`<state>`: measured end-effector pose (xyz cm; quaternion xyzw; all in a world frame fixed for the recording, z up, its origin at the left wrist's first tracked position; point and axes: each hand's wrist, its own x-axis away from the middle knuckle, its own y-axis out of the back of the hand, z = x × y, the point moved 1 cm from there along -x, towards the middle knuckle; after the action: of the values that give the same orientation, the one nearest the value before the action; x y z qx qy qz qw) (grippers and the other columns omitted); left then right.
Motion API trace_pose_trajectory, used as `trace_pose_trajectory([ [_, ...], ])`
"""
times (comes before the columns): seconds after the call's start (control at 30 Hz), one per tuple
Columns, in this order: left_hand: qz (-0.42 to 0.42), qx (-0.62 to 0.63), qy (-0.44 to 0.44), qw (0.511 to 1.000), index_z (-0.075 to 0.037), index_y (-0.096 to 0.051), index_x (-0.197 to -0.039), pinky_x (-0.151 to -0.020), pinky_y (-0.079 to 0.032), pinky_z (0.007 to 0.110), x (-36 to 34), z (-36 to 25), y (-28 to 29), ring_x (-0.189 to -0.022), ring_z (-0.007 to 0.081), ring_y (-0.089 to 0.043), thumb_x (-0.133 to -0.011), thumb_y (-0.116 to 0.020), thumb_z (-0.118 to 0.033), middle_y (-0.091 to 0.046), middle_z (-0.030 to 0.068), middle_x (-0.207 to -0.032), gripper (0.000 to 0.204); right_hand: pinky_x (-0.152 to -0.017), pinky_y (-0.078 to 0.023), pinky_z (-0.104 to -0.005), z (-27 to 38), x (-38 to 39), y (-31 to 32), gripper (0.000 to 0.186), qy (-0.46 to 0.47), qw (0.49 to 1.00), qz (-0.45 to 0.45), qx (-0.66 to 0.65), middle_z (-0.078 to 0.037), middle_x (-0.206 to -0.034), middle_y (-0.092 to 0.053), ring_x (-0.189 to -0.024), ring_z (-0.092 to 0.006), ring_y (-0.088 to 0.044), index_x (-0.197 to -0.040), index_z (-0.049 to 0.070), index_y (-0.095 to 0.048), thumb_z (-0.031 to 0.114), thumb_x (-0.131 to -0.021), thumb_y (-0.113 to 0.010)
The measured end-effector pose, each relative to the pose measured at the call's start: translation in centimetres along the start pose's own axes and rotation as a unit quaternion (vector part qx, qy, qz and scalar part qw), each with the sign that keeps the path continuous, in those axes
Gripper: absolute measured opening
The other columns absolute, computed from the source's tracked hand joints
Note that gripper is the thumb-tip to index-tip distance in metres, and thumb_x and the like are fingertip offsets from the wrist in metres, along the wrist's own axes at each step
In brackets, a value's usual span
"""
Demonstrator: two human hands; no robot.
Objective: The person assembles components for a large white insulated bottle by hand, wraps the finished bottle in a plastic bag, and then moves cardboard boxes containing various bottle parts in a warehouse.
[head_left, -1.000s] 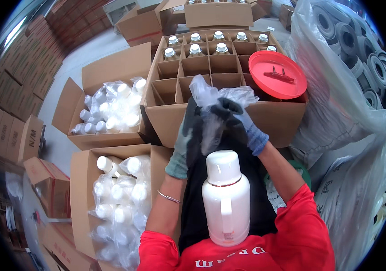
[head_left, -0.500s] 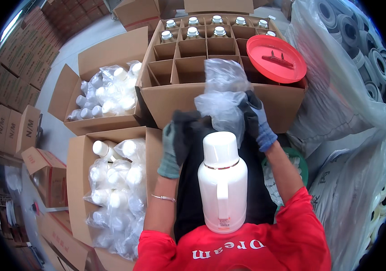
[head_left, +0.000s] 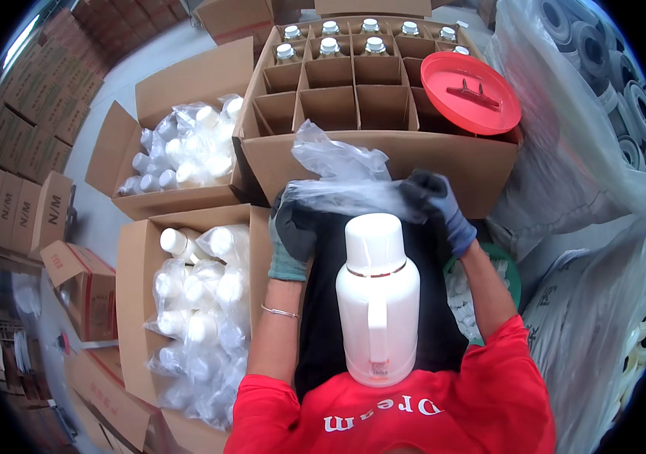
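Observation:
A clear plastic bag [head_left: 342, 168] is stretched sideways between my gloved hands, its loose end sticking up. My left hand [head_left: 293, 233], in a green and dark grey glove, is closed on the bag's left side; its fingertips are partly hidden by the plastic. On the other side my right hand [head_left: 439, 206], in a blue-grey glove with dark fingers, pinches the bag's edge. Below the bag a white thermos flask [head_left: 378, 314] with a handle and a white cup lid rests upright on my lap, against my red shirt, touched by neither hand.
Ahead stands a divided carton [head_left: 383, 163] with several white-capped flasks in its far cells. A red dish [head_left: 468, 102] holding a dark brown piece sits on its right corner. Two cartons of bagged white flasks [head_left: 198, 284] [head_left: 179, 147] stand left. A green basin [head_left: 516, 280] is right.
The bag has gone from bunched and upright to pulled out sideways between my hands. My right hand has moved slightly down and outward. The flask stays on my lap.

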<state>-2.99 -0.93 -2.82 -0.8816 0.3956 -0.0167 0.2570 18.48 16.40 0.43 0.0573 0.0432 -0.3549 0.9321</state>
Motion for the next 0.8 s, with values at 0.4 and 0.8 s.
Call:
trace_pose_trajectory([
  [0.4, 0.452, -0.328, -0.157, 0.814, -0.009, -0.067, -0.115, -0.077, -0.048, 0.037, 11.1, -11.9, -4.6, -0.079, 0.0256, -0.060, -0.078, -0.067, -0.013, -0.065, 0.0100, -0.091, 0.037, -0.082, -0.051, -0.0402, 0.6, 13.6, -3.9, 0.015, 0.232, 0.932, -0.123, 0.251, -0.016, -0.103, -0.064, -0.091, -0.0336, -0.062, -0.094, 0.001, -0.056, 0.007, -0.082, -0.061],
  [0.8, 0.494, -0.333, 0.180, 0.783, -0.007, -0.068, -0.111, -0.086, -0.050, 0.036, 12.1, -14.1, -0.2, -0.097, 0.0252, -0.063, -0.081, -0.073, -0.016, -0.068, 0.0104, -0.110, 0.032, -0.089, -0.046, -0.0500, -1.1, 28.1, -2.5, 0.036, 0.236, 0.819, 0.344, 0.393, -0.016, -0.117, -0.055, -0.105, -0.0363, -0.054, -0.101, 0.007, -0.061, 0.025, -0.070, -0.068],
])
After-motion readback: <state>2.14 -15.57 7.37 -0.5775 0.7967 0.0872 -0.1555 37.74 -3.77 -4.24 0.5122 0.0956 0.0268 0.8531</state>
